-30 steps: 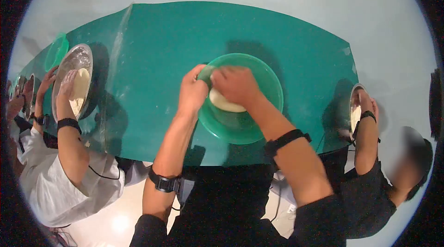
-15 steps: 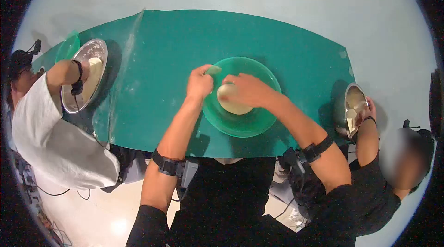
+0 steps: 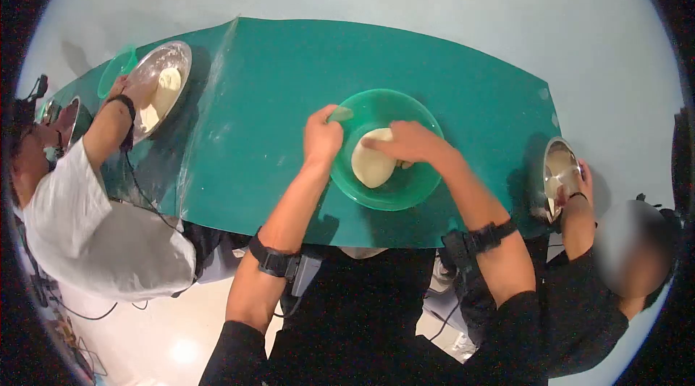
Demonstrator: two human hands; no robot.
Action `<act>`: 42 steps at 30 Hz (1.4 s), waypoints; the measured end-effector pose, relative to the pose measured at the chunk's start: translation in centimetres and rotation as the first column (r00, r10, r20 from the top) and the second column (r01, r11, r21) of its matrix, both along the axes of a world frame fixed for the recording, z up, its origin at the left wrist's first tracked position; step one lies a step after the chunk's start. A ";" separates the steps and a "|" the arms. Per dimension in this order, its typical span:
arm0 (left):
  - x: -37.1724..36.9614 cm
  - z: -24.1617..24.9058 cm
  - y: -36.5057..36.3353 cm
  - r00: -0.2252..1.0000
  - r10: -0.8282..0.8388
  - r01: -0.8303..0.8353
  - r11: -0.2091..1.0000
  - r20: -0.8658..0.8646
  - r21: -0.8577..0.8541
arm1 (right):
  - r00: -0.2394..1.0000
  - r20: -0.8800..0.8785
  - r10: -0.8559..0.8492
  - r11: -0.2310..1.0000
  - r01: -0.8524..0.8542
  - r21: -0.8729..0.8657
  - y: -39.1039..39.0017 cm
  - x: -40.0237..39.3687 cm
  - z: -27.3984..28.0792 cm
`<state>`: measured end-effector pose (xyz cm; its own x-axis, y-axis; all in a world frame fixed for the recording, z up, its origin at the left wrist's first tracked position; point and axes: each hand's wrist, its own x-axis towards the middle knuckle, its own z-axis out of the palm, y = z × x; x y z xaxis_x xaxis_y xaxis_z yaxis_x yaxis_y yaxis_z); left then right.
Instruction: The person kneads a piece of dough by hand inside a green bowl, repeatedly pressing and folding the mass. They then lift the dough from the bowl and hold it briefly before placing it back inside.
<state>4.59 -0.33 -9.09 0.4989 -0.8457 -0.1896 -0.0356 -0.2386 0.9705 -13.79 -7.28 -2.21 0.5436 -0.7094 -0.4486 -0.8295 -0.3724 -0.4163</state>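
A green translucent bowl (image 3: 387, 201) stands on the table in front of me. My left hand (image 3: 322, 138) is closed on its left rim. Inside lies a pale, smooth lump of dough (image 3: 372, 167). Against the upper right side of the dough is my right hand (image 3: 418, 143). One digit stretches over the top of the lump and the other fingers curl at its right edge, partly hidden.
Flour smears the green table (image 3: 268, 68) on the left. A person there has a hand at a metal bowl (image 3: 181, 93) of dough, beside a green container (image 3: 116, 71). On the right, another person works in a metal bowl (image 3: 557, 147).
My right hand has shifted right on the dough, which now looks longer and turned. My left hand stays on the rim. The left co-worker's bowl appears higher and further right.
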 end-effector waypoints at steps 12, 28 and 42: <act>2.3 -0.9 -1.4 1.000 0.011 -0.011 1.000 0.021 -0.001 | 0.944 0.017 0.330 0.909 -0.313 -0.274 -1.5 1.2 0.5; -0.2 0.6 0.1 0.982 0.096 -0.099 0.995 0.166 0.013 | 0.956 0.243 0.165 0.948 -0.085 -0.308 4.3 -2.0 -0.1; 2.5 -0.5 0.3 0.992 0.050 -0.052 0.999 0.112 0.015 | 0.992 0.087 0.092 0.986 -0.103 0.133 -1.9 4.3 -6.2</act>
<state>7.05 -0.04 -9.63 0.5599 -0.8156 -0.1457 -0.1305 -0.2605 0.9566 -9.46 -9.18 -8.43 0.6453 -0.5858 -0.4903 -0.7539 -0.3846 -0.5327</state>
